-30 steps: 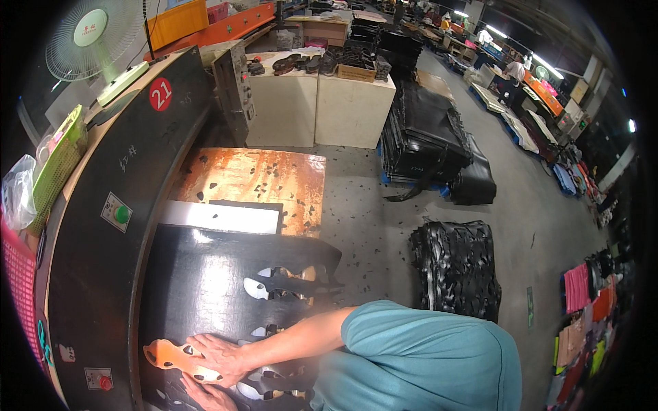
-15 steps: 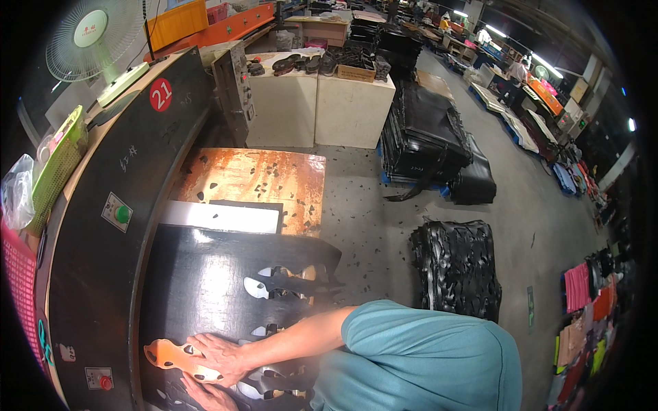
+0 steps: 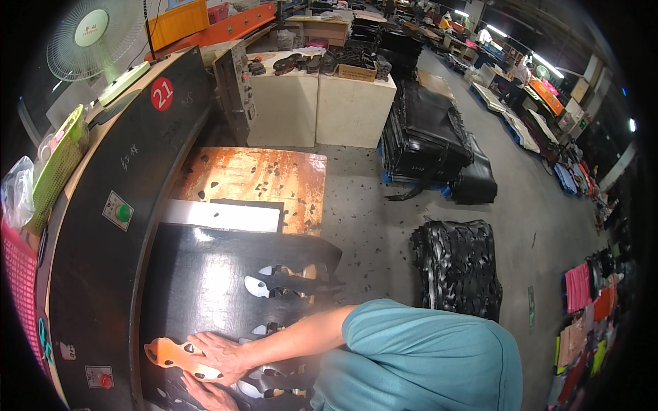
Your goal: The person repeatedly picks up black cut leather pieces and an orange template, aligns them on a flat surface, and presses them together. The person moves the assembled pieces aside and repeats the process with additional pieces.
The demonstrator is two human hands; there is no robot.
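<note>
A long, wavy-edged orange shape with several holes (image 3: 171, 352), like a sole-shaped cutting die, lies on a glossy black sheet (image 3: 205, 288). My right hand (image 3: 225, 357) reaches in from the right and rests over its right end, fingers stretched and spread on it. Below, my left hand (image 3: 205, 394) lies against its near edge with extended fingers; its wrist is cut off by the frame's lower edge. Sole-shaped cut-outs (image 3: 258, 286) run along the sheet's right part, some showing pale material beneath.
Left stands a black machine beam (image 3: 110, 253) with a green button (image 3: 123, 213) and a red button (image 3: 105, 381). Beyond the sheet, a rust-stained board (image 3: 274, 185) carries black scraps. Stacked black sheets (image 3: 425, 130) and a perforated black pile (image 3: 458, 267) stand on the floor at right.
Almost nothing differs. Both hands stay at the orange shape, which has shifted at most very slightly.
</note>
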